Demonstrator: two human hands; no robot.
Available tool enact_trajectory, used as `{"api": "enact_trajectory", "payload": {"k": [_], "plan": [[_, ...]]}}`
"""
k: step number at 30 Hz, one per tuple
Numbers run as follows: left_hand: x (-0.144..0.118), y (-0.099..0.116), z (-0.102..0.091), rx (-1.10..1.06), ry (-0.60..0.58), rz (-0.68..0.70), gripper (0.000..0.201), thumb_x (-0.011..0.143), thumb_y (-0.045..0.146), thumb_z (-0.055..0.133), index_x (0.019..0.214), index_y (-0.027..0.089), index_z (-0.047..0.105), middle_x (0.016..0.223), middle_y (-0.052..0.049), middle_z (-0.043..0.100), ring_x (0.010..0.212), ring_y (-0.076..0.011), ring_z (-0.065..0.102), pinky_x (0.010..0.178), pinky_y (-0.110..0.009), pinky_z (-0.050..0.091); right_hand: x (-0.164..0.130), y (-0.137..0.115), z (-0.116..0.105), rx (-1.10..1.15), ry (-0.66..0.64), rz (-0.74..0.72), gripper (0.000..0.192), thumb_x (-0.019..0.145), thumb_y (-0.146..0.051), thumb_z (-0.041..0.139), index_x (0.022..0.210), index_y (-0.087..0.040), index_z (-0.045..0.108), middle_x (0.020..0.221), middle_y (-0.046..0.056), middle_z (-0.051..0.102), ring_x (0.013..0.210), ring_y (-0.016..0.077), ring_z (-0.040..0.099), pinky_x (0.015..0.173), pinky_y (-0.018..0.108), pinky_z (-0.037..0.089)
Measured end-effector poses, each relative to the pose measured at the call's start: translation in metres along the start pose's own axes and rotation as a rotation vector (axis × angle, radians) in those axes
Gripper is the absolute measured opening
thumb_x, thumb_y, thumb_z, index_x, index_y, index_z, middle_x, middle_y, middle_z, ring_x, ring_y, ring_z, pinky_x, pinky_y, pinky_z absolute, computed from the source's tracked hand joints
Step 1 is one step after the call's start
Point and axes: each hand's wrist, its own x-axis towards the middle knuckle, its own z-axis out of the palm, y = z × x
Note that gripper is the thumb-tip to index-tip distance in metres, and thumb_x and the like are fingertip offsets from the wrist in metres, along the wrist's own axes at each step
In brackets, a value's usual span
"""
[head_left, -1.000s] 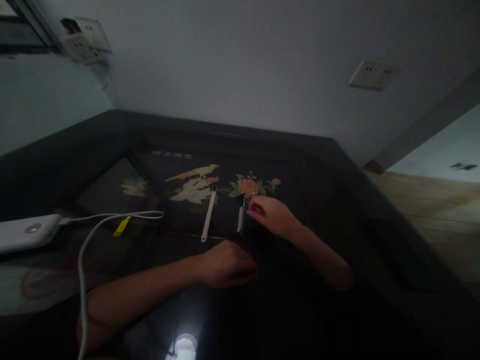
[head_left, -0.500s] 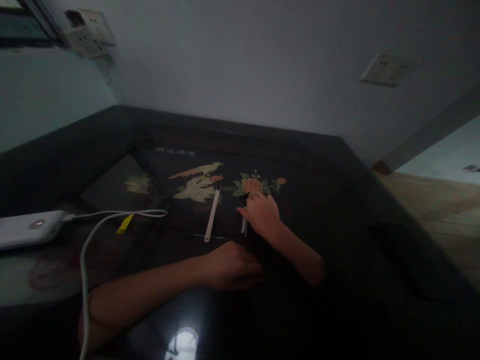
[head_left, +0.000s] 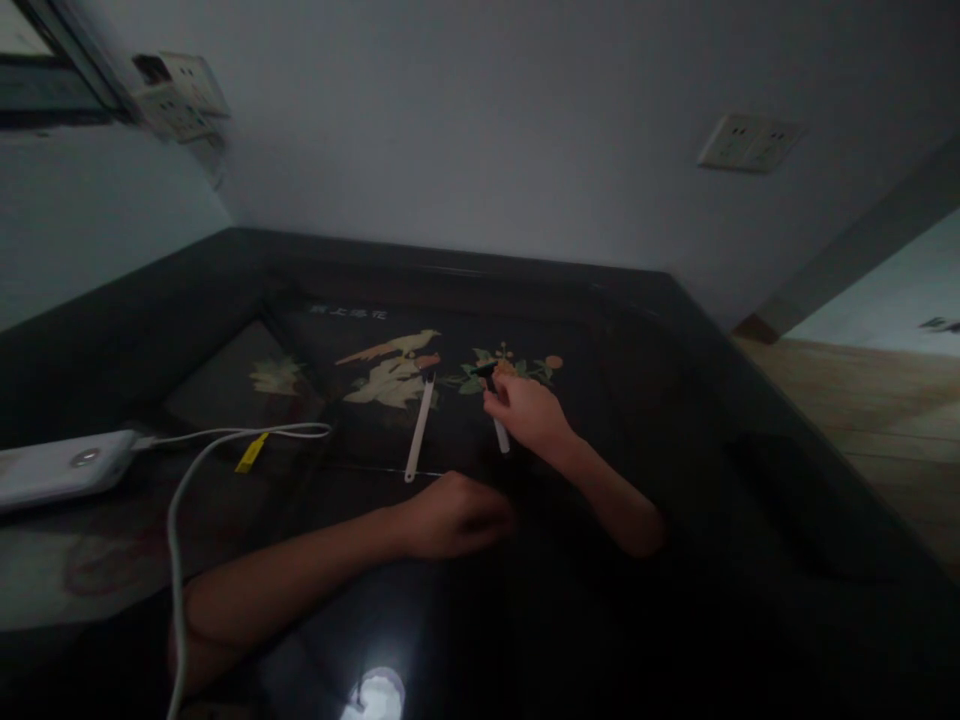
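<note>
Taking the pale stick (head_left: 420, 428) as our landmark, we count one of it, lying flat, with a hole in its near end. Largest of all, the wall (head_left: 480, 130) rises beyond the stick, and under the stick spreads one dark, glossy table (head_left: 637, 400). Two bare hands reach over this table.

One white box (head_left: 64, 468) sits well to the left of the stick, and from it we follow one white cord (head_left: 176, 560) that loops partway toward the stick and then runs back to our near side.

Nearer than the stick and slightly to its right, our left hand (head_left: 459, 515) has its fingers curled in loosely; the dark hides whether it has hold of anything. Right of the stick, our right hand (head_left: 529, 410) is closed in a pinch, thumb and fingers on one tool (head_left: 502, 436) shaped like a razor: its black head shows just past the fingertips and its white handle pokes out on the near side. We cannot tell whether the tool touches the table.

One printed bird (head_left: 397, 344) shows beyond the stick to the left, and one printed flower spray (head_left: 554, 362) to the right, partly behind our right hand. Smallest, one yellow tag (head_left: 251, 454) lies left of the stick, by the cord.
</note>
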Motion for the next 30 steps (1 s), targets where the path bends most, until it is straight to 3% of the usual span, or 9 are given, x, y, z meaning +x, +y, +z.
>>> {"api": "enact_trajectory", "payload": {"k": [4, 7, 10, 13, 15, 17, 22, 26, 30], "plan": [[0.003, 0.007, -0.002, -0.236, 0.13, -0.231, 0.02, 0.09, 0.027, 0.052, 0.081, 0.014, 0.064, 0.07, -0.001, 0.061, 0.061, -0.0107, 0.052, 0.058, -0.021, 0.037, -0.032, 0.02, -0.013, 0.537, -0.044, -0.078, 0.021, 0.093, -0.034, 0.041, 0.076, -0.021, 0.047, 0.065, 0.001, 0.065, 0.058, 0.0158, 0.062, 0.055, 0.025, 0.042], [0.011, 0.016, -0.005, -0.548, 0.274, -0.452, 0.026, 0.09, 0.037, 0.053, 0.082, 0.014, 0.063, 0.063, 0.002, 0.054, 0.055, -0.0097, 0.047, 0.052, -0.021, 0.034, -0.063, 0.034, -0.012, 0.881, -0.11, -0.022, 0.025, 0.092, -0.046, 0.047, 0.082, -0.023, 0.043, 0.062, -0.001, 0.064, 0.052, 0.016, 0.063, 0.048, 0.025, 0.046], [0.024, 0.022, -0.007, -0.871, 0.512, -0.533, 0.027, 0.086, 0.041, 0.06, 0.088, 0.015, 0.063, 0.063, 0.004, 0.05, 0.055, -0.0085, 0.045, 0.05, -0.02, 0.032, -0.087, 0.043, -0.008, 0.968, -0.081, 0.041, 0.025, 0.09, -0.046, 0.051, 0.089, -0.021, 0.05, 0.063, -0.002, 0.062, 0.049, 0.0139, 0.06, 0.046, 0.024, 0.046], [0.036, 0.024, -0.004, -1.129, 0.711, -0.562, 0.024, 0.082, 0.037, 0.066, 0.095, 0.016, 0.064, 0.072, 0.002, 0.054, 0.062, -0.0083, 0.049, 0.053, -0.019, 0.036, -0.099, 0.047, -0.004, 0.87, 0.128, 0.08, 0.02, 0.086, -0.039, 0.059, 0.088, -0.02, 0.055, 0.058, -0.005, 0.056, 0.046, 0.0108, 0.053, 0.045, 0.022, 0.041], [0.04, 0.023, 0.001, -1.17, 0.783, -0.543, 0.024, 0.082, 0.036, 0.067, 0.097, 0.016, 0.063, 0.078, 0.0, 0.057, 0.068, -0.0097, 0.054, 0.056, -0.019, 0.04, -0.102, 0.047, 0.0, 0.806, 0.27, 0.081, 0.016, 0.084, -0.034, 0.063, 0.088, -0.019, 0.058, 0.063, -0.003, 0.058, 0.053, 0.0111, 0.055, 0.048, 0.021, 0.043], [0.041, 0.022, 0.007, -1.113, 0.836, -0.49, 0.027, 0.083, 0.038, 0.067, 0.097, 0.016, 0.062, 0.083, -0.002, 0.059, 0.073, -0.0116, 0.056, 0.059, -0.021, 0.044, -0.104, 0.046, 0.004, 0.79, 0.309, 0.074, 0.017, 0.085, -0.031, 0.063, 0.097, -0.019, 0.061, 0.069, -0.001, 0.063, 0.059, 0.0124, 0.06, 0.053, 0.022, 0.046], [0.034, 0.017, 0.015, -1.037, 0.795, -0.443, 0.039, 0.081, 0.043, 0.07, 0.107, 0.016, 0.058, 0.094, -0.006, 0.063, 0.078, -0.0156, 0.06, 0.06, -0.024, 0.049, -0.11, 0.047, 0.015, 0.717, 0.294, 0.003, 0.037, 0.089, -0.025, 0.06, 0.126, -0.019, 0.058, 0.088, 0.004, 0.073, 0.073, 0.0153, 0.069, 0.068, 0.025, 0.056], [0.032, 0.014, 0.014, -1.029, 0.7, -0.47, 0.038, 0.08, 0.043, 0.071, 0.105, 0.016, 0.06, 0.095, -0.007, 0.064, 0.08, -0.0157, 0.06, 0.063, -0.024, 0.048, -0.115, 0.051, 0.019, 0.587, 0.383, -0.154, 0.035, 0.09, -0.017, 0.057, 0.124, -0.022, 0.061, 0.107, 0.006, 0.074, 0.088, 0.0168, 0.072, 0.079, 0.026, 0.057], [0.03, 0.014, 0.016, -0.964, 0.619, -0.466, 0.038, 0.078, 0.038, 0.074, 0.106, 0.017, 0.061, 0.099, -0.007, 0.064, 0.086, -0.0161, 0.06, 0.069, -0.024, 0.046, -0.116, 0.053, 0.021, 0.547, 0.451, -0.252, 0.04, 0.089, -0.011, 0.058, 0.126, -0.025, 0.062, 0.102, 0.004, 0.075, 0.089, 0.0163, 0.072, 0.077, 0.023, 0.058]]}}
